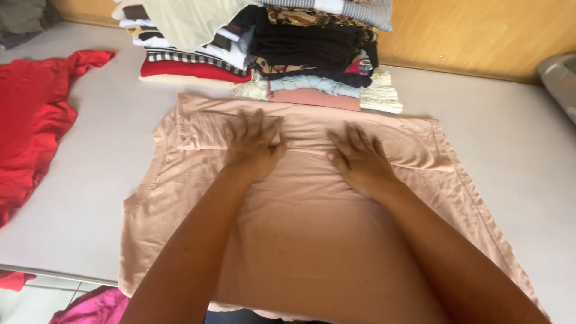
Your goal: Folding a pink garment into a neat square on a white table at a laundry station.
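A peach-pink garment (300,234) lies spread flat on the grey table (90,156), its far edge folded over into a narrow strip. My left hand (252,147) presses flat on that folded strip, fingers spread. Beside it, my right hand (360,161) rests palm down on the same fabric, fingers apart. Neither hand grips anything.
Two stacks of folded clothes (264,54) stand at the far edge, just beyond the garment. A red garment (30,126) lies crumpled at the left. A magenta cloth (96,306) hangs below the near edge. A wooden wall (474,36) runs behind; a grey bin (561,75) sits far right.
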